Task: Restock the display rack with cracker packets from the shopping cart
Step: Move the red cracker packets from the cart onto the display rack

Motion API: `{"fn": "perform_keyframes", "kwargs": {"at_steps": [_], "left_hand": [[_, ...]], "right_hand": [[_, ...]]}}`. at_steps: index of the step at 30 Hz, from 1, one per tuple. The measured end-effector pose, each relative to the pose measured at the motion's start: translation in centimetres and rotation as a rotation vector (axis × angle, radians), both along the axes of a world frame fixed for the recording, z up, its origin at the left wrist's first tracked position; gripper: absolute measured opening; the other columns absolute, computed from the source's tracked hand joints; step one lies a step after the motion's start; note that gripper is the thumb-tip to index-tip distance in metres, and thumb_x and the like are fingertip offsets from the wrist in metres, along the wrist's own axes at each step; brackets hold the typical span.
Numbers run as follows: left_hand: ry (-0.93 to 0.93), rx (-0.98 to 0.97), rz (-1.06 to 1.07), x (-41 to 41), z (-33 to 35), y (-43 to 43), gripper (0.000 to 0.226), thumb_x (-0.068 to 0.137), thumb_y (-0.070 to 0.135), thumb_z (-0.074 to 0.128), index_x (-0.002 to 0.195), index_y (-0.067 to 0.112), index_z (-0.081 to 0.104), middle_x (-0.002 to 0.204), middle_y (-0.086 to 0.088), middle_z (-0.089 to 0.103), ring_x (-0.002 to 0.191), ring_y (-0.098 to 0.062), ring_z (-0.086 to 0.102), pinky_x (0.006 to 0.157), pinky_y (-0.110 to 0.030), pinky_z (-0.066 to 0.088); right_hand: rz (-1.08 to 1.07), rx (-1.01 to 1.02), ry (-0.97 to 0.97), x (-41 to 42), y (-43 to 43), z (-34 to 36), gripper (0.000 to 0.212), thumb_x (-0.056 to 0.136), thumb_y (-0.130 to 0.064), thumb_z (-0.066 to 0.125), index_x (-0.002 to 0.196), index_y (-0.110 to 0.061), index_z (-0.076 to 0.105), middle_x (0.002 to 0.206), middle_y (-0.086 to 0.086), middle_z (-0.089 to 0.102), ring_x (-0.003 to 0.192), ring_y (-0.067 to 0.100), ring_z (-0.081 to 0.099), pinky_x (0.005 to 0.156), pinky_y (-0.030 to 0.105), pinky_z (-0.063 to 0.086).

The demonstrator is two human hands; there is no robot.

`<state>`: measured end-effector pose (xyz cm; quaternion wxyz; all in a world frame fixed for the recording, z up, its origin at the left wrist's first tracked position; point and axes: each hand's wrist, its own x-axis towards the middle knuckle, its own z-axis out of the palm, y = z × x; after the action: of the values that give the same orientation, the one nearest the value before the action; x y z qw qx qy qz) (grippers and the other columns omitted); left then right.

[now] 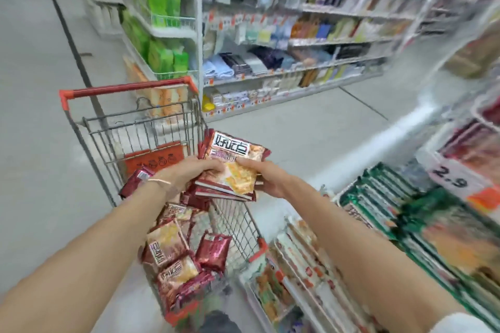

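Cracker packets, seemingly a stack, gripped by left hand and right hand above shopping cart.

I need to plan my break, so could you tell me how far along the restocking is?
Partway. Both hands, left hand and right hand, hold a stack of cracker packets above the cart. Loose packets remain inside, still to reach the display rack.

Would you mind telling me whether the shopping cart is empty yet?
Not empty. Several loose cracker packets lie in the shopping cart, below the stack of packets gripped by the left hand and right hand.
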<state>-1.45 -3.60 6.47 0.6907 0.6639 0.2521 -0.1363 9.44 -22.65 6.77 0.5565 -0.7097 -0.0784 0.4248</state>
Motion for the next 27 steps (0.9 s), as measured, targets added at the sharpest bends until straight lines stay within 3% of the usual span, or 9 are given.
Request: {"fn": "perform_keyframes", "kwargs": {"at_steps": [4,7,12,14,16,17,20,22,27], "left_hand": [[-0.186,0.070,-0.183,2.9,6.4,-7.6,0.075,0.051,0.045,0.090,0.112,0.007,0.071,0.090,-0.008,0.077,0.069,-0.018,0.071,0.059,-0.024,0.054],[-0.376,0.173,-0.368,4.5,11.2,-15.4,0.043,0.079,0.056,0.077,0.105,0.022,0.073,0.092,0.003,0.079,0.072,-0.008,0.074,0.061,-0.018,0.053],[-0.630,0.253,-0.565,6.0,18.5,-29.5,0.042,0.084,0.058,0.068,0.109,0.024,0.072,0.098,0.003,0.078,0.078,-0.011,0.075,0.067,-0.021,0.056],[-0.718,0.288,-0.616,6.4,20.7,-35.1,0.054,0.075,0.065,0.073,0.110,0.023,0.070,0.094,0.003,0.078,0.081,-0.016,0.075,0.073,-0.026,0.058],[-0.797,0.348,-0.642,6.0,23.0,-40.5,0.081,0.061,0.080,0.073,0.117,0.022,0.067,0.091,0.008,0.077,0.082,-0.013,0.074,0.080,-0.030,0.058],[-0.844,0.363,-0.664,5.6,24.2,-43.1,0.076,0.062,0.081,0.072,0.114,0.025,0.066,0.087,0.012,0.075,0.078,-0.006,0.071,0.076,-0.027,0.056],[-1.016,0.369,-0.731,4.4,27.5,-50.5,0.029,0.079,0.062,0.073,0.087,0.035,0.066,0.073,0.019,0.070,0.062,0.012,0.062,0.065,-0.018,0.048],[-1.119,0.359,-0.769,4.2,29.3,-54.8,0.019,0.083,0.053,0.074,0.082,0.036,0.064,0.070,0.021,0.068,0.059,0.016,0.061,0.063,-0.010,0.048],[-1.191,0.334,-0.871,6.7,30.1,-63.3,0.012,0.088,0.039,0.075,0.097,0.034,0.070,0.089,0.021,0.072,0.077,0.012,0.065,0.090,-0.023,0.054]], "right_hand": [[-0.225,0.033,-0.180,-1.6,-9.0,7.1,0.044,0.082,-0.034,0.079,0.120,-0.018,0.065,0.104,-0.002,0.076,0.099,0.017,0.070,0.103,0.042,0.051],[-0.369,0.055,-0.302,-3.7,-16.9,11.7,0.046,0.083,-0.035,0.078,0.124,-0.018,0.064,0.112,0.002,0.075,0.106,0.020,0.070,0.099,0.041,0.053],[-0.678,0.051,-0.459,-8.7,-30.0,18.1,0.033,0.082,-0.042,0.078,0.105,-0.018,0.073,0.098,-0.004,0.078,0.098,0.017,0.072,0.095,0.037,0.053],[-0.786,0.044,-0.531,-10.7,-35.1,20.0,0.046,0.074,-0.049,0.083,0.107,-0.019,0.073,0.102,-0.004,0.077,0.103,0.019,0.070,0.101,0.042,0.051],[-0.877,0.072,-0.611,-12.8,-39.9,22.0,0.043,0.079,-0.041,0.080,0.114,-0.018,0.071,0.105,-0.001,0.077,0.101,0.020,0.071,0.097,0.040,0.053],[-0.921,0.094,-0.655,-13.7,-42.2,23.0,0.037,0.082,-0.035,0.078,0.114,-0.018,0.070,0.103,0.000,0.077,0.098,0.019,0.072,0.093,0.038,0.055],[-1.017,0.120,-0.771,-15.7,-48.8,25.6,0.022,0.085,-0.026,0.075,0.106,-0.021,0.068,0.097,-0.003,0.077,0.090,0.015,0.074,0.085,0.037,0.058],[-1.047,0.128,-0.842,-16.3,-53.1,27.2,0.021,0.085,-0.023,0.076,0.104,-0.022,0.067,0.093,-0.004,0.078,0.087,0.014,0.074,0.077,0.032,0.059],[-1.131,0.165,-0.925,-14.8,-61.9,28.5,0.026,0.080,-0.017,0.081,0.103,-0.019,0.068,0.099,0.002,0.077,0.092,0.019,0.074,0.077,0.032,0.060]]}}
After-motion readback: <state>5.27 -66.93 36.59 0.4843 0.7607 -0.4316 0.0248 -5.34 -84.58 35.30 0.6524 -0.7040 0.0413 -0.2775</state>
